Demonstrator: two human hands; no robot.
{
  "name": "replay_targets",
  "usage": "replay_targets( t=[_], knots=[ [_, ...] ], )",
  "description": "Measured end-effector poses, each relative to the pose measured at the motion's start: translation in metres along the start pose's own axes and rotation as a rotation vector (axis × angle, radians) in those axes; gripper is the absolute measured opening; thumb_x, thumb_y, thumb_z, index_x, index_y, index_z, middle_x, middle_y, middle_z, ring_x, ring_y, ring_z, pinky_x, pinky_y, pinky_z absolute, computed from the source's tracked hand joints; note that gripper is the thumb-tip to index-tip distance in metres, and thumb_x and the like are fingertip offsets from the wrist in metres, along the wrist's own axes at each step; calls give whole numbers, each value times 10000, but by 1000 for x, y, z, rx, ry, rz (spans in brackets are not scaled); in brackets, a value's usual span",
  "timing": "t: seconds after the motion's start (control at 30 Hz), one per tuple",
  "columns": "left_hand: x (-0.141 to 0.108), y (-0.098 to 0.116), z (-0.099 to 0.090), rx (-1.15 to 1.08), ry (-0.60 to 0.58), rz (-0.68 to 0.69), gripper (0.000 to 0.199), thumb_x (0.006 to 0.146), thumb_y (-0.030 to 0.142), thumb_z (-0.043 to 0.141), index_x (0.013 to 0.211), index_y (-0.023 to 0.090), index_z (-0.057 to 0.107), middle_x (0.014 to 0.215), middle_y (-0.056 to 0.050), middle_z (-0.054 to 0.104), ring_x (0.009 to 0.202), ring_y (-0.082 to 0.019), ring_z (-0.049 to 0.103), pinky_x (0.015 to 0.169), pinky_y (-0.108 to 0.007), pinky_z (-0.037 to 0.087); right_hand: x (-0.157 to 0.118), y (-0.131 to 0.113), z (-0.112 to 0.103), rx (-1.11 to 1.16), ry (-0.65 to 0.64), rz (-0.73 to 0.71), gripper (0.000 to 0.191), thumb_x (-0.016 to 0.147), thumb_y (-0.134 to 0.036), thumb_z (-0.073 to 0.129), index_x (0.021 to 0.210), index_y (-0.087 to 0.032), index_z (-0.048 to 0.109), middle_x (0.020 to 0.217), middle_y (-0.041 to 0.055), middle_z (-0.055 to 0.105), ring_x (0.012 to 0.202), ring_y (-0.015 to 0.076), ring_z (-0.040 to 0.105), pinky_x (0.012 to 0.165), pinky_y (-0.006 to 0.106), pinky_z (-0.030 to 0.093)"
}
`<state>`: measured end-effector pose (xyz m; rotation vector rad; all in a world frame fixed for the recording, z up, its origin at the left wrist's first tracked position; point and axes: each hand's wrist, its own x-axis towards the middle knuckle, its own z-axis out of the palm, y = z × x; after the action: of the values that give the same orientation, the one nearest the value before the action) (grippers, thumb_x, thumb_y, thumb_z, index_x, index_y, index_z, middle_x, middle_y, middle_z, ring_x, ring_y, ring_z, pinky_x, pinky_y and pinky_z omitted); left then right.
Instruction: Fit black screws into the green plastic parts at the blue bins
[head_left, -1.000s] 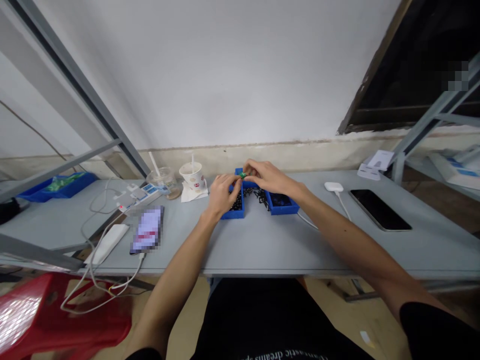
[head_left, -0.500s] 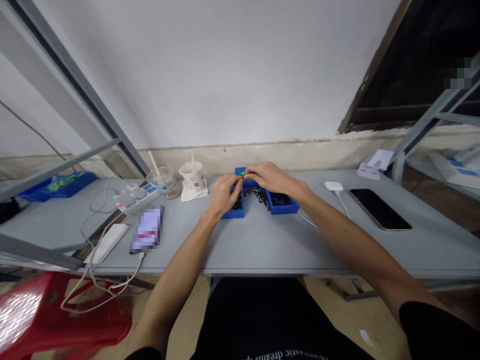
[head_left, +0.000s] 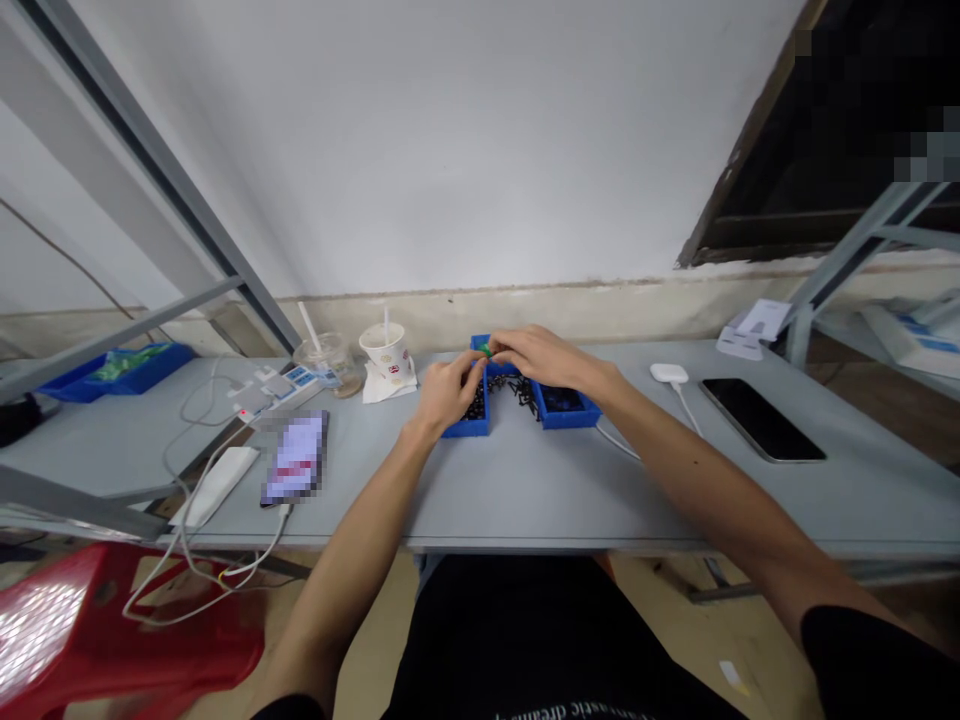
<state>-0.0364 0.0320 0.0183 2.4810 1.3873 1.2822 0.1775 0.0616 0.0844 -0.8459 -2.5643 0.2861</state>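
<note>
My left hand (head_left: 450,388) and my right hand (head_left: 536,355) meet fingertip to fingertip above three blue trays. Both are closed in a pinch around a small green piece (head_left: 485,350), mostly covered by the fingers, so its kind cannot be made out. Below my left hand, the left blue tray (head_left: 466,429) holds small black parts. The right blue tray (head_left: 571,419) lies under my right wrist with dark contents. Partly hidden behind the hands is the rear blue tray (head_left: 478,342). Loose black parts (head_left: 523,392) lie heaped on the table between the trays.
Left of the trays stand a paper cup (head_left: 386,355) and a plastic cup (head_left: 334,368), both with straws. A lit phone (head_left: 296,458), a power strip (head_left: 281,393) and cables are further left. To the right lie a white charger (head_left: 668,373) and a dark phone (head_left: 763,420).
Both hands stay together over the trays, with only slight shifts of the fingers around the green piece. Nothing on the table has moved.
</note>
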Motion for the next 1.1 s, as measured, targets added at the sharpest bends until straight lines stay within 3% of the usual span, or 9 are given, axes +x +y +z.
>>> replay_targets(
  t=[0.2, 0.37, 0.47, 0.57, 0.67, 0.77, 0.9, 1.1],
  knots=[
    [1, 3, -3, 37, -34, -30, 304, 1080, 414, 491, 1122, 232, 730, 687, 8, 683, 604, -166, 611, 676, -292, 430, -5, 5, -25, -52, -63, 72, 267, 1029, -301, 471, 816, -205, 600, 729, 27, 640, 665, 156, 511, 673, 307, 322],
    [3, 4, -3, 98, -27, 60, 236, 1063, 382, 535, 1151, 247, 707, 849, -17, 747, 883, -229, 689, 912, -382, 456, -27, 49, -56, -200, -209, 353, 297, 959, -323, 579, 696, -195, 634, 664, 64, 668, 583, 159, 510, 618, 333, 322],
    [2, 3, 0, 42, -41, 56, 247, 1055, 398, 539, 1151, 244, 707, 828, -18, 726, 851, -222, 674, 871, -365, 481, -33, 67, -58, -164, -324, 449, 328, 925, -404, 638, 675, -194, 664, 659, 62, 692, 572, 163, 550, 597, 326, 346],
    [1, 1, 1, 13, -27, 24, 251, 1043, 407, 550, 1088, 237, 730, 758, -10, 688, 732, -193, 638, 771, -324, 487, -25, 60, -44, -58, -323, 332, 267, 913, -382, 669, 713, -206, 693, 669, 37, 696, 597, 160, 567, 611, 314, 362],
    [1, 2, 1, 25, -12, 15, 272, 1037, 416, 557, 995, 225, 745, 701, -5, 670, 677, -177, 621, 714, -306, 469, -12, 37, -20, -18, -295, 208, 80, 837, -212, 724, 759, -218, 737, 727, 22, 719, 640, 160, 576, 632, 302, 367],
    [1, 4, 0, 5, -18, 19, 327, 1043, 434, 537, 917, 211, 740, 642, 2, 642, 603, -158, 589, 642, -292, 433, -4, 19, 8, -81, -327, 189, 119, 776, -105, 718, 767, -218, 756, 772, 29, 746, 691, 176, 619, 662, 308, 373],
    [1, 6, 0, -26, 4, 19, 449, 1061, 470, 489, 750, 202, 671, 560, 15, 559, 526, -136, 525, 581, -284, 393, -3, 14, 39, -273, -351, 109, 178, 752, -30, 673, 747, -197, 736, 768, 61, 740, 770, 214, 641, 746, 339, 349],
    [-1, 3, 2, -30, 5, 51, 455, 1074, 470, 466, 768, 204, 673, 575, 13, 576, 521, -133, 515, 579, -283, 397, -3, 19, 56, -421, -353, 126, 252, 785, 30, 585, 760, -166, 740, 780, 93, 731, 877, 252, 646, 920, 412, 284]
  ],
)
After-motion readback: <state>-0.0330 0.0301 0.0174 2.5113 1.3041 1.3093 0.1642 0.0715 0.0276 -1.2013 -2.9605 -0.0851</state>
